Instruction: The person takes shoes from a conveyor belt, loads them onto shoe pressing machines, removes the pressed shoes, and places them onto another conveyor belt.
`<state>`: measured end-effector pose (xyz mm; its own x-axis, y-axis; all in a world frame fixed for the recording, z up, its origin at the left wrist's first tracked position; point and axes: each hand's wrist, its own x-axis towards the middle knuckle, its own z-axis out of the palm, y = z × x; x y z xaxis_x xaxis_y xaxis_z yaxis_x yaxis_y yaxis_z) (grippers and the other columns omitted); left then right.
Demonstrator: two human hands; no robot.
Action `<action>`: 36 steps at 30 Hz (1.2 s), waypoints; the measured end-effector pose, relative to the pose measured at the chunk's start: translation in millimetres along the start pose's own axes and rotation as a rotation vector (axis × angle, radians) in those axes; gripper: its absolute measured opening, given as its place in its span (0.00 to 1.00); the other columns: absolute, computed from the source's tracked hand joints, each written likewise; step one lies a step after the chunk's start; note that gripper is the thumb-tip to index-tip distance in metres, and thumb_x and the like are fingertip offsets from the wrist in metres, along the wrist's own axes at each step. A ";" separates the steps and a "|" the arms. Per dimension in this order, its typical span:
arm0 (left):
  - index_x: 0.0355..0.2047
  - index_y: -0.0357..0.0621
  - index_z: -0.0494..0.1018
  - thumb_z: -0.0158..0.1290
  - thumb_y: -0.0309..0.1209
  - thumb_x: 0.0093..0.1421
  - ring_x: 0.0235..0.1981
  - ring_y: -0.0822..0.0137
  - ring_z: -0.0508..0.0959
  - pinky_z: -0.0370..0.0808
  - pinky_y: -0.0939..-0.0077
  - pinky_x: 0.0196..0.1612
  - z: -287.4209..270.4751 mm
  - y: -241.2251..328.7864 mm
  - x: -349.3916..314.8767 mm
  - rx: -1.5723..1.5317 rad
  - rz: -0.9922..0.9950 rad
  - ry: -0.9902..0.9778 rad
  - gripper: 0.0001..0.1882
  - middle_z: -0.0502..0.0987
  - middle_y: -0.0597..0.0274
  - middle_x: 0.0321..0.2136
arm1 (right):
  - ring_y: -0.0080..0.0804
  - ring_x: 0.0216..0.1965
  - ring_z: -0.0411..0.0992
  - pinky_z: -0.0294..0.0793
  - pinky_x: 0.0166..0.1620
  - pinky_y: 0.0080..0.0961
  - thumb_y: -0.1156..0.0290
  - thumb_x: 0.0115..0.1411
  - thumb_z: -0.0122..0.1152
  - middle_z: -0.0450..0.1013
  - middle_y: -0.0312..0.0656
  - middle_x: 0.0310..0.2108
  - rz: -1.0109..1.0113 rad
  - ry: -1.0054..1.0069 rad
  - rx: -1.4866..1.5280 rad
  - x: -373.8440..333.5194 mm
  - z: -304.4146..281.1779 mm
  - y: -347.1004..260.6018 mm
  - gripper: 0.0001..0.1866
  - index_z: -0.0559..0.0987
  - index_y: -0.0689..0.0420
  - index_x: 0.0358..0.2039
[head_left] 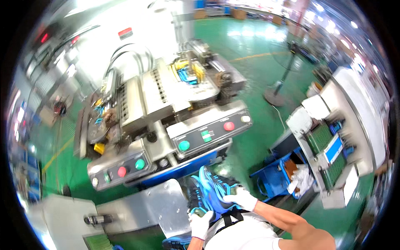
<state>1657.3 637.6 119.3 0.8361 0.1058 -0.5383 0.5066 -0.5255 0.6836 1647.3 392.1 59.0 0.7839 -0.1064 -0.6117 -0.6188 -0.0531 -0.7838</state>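
White fabric gloves cover both of the person's hands, and each hand holds one of a pair of black sports shoes with bright blue trim, raised side by side in front of the torso. The left hand (200, 224) closes around the lower end of the black shoe with blue edging (194, 195); how its fingertips sit is too blurred to tell. The right hand (243, 199) pinches the near end of the black shoe with a thick blue sole (209, 189), thumb along the near side, the other fingers partly hidden. The shoes lean together, toes pointing away from the body, near the right edge of a bolted silver metal plate (163, 207). Another black-and-blue shoe (176, 242) lies by the lower edge. Beyond stands a metal machine with a dark, slanted control panel (196, 141) bearing green and red buttons; to the right sits a blue plastic bin (265, 187) beside crumpled white plastic (301, 180).
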 end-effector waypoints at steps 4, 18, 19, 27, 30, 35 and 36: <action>0.53 0.35 0.70 0.72 0.39 0.47 0.46 0.57 0.78 0.75 0.61 0.52 48.1 87.3 -12.1 0.036 0.325 -0.282 0.37 0.78 0.51 0.46 | 0.27 0.42 0.73 0.75 0.46 0.27 0.69 0.54 0.75 0.75 0.39 0.42 -0.124 0.296 0.732 -81.0 -71.4 -2.8 0.28 0.74 0.65 0.52; 0.65 0.35 0.59 0.65 0.33 0.53 0.56 0.51 0.74 0.69 0.58 0.62 388.8 375.5 -96.5 0.358 1.107 -0.710 0.42 0.73 0.43 0.56 | 0.56 0.57 0.72 0.70 0.60 0.43 0.59 0.56 0.68 0.72 0.60 0.57 0.194 1.708 0.148 -243.0 -331.1 42.7 0.41 0.64 0.65 0.65; 0.67 0.33 0.56 0.63 0.33 0.55 0.59 0.49 0.73 0.67 0.58 0.64 427.7 377.2 -88.8 0.270 1.252 -0.761 0.43 0.71 0.40 0.58 | 0.57 0.57 0.73 0.70 0.60 0.44 0.59 0.56 0.67 0.72 0.61 0.56 0.025 1.754 0.150 -241.1 -353.1 44.3 0.41 0.63 0.66 0.65; 0.68 0.28 0.53 0.57 0.37 0.59 0.67 0.40 0.62 0.59 0.59 0.70 520.3 420.9 -83.7 0.289 1.290 -0.834 0.42 0.61 0.31 0.65 | 0.64 0.50 0.74 0.72 0.54 0.52 0.40 0.55 0.64 0.77 0.66 0.46 0.424 1.689 -0.064 -195.6 -480.9 26.4 0.42 0.72 0.66 0.56; 0.69 0.29 0.51 0.55 0.40 0.63 0.71 0.42 0.57 0.54 0.58 0.73 474.7 365.5 -53.3 0.147 1.310 -0.771 0.42 0.56 0.33 0.69 | 0.46 0.54 0.74 0.70 0.60 0.43 0.47 0.64 0.56 0.74 0.55 0.54 0.248 1.857 -0.020 -185.1 -446.9 -6.2 0.37 0.69 0.67 0.61; 0.69 0.38 0.57 0.56 0.39 0.62 0.67 0.48 0.66 0.63 0.58 0.68 336.7 182.2 42.3 0.288 0.885 -0.791 0.38 0.63 0.40 0.67 | 0.36 0.54 0.73 0.73 0.57 0.31 0.70 0.67 0.61 0.71 0.45 0.60 -0.643 1.043 0.226 -86.7 -304.3 -55.6 0.28 0.68 0.64 0.65; 0.67 0.39 0.60 0.55 0.39 0.61 0.65 0.46 0.68 0.66 0.57 0.66 277.6 155.3 70.5 0.387 0.787 -0.545 0.36 0.66 0.38 0.64 | 0.34 0.49 0.75 0.78 0.51 0.28 0.70 0.66 0.64 0.74 0.45 0.56 -0.547 0.802 0.244 -57.9 -287.8 -46.1 0.28 0.70 0.64 0.63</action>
<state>1736.4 329.1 50.7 0.6438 -0.7317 -0.2239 -0.3256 -0.5268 0.7852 1615.8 114.9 161.5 0.6362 -0.7712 0.0226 -0.0853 -0.0994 -0.9914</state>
